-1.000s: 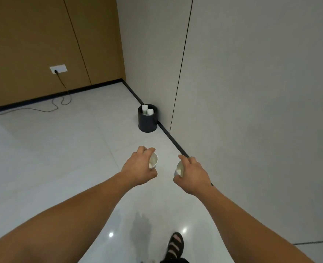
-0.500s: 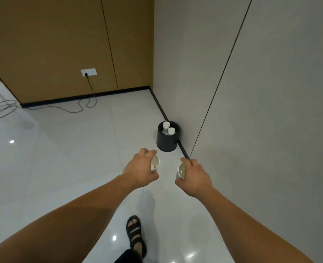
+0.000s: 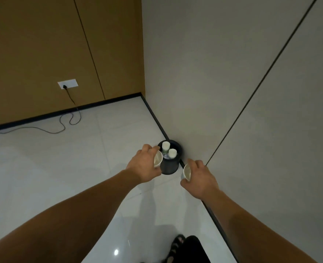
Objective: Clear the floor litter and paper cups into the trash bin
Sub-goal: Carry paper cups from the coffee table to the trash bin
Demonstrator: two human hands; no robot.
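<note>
A black round trash bin (image 3: pixel 169 167) stands on the floor against the grey wall. Two white paper cups (image 3: pixel 165 145) (image 3: pixel 172 153) stick up inside it. My left hand (image 3: pixel 143 166) grips a white paper cup (image 3: pixel 158 158) on its side, right at the bin's left rim. My right hand (image 3: pixel 198 176) holds another white paper cup (image 3: pixel 187 172), mouth facing me, just right of the bin and a little nearer to me.
The grey wall (image 3: pixel 233 92) runs close along my right with a black skirting. A brown panelled wall (image 3: pixel 43 54) lies ahead, with a socket (image 3: pixel 68 84) and a black cable (image 3: pixel 65 122) trailing over the white tiles. My sandalled foot (image 3: pixel 176 247) shows below.
I have walked closer to the bin. Both hands, each still holding its cup, now reach its sides; before, the bin lay well ahead of them.
</note>
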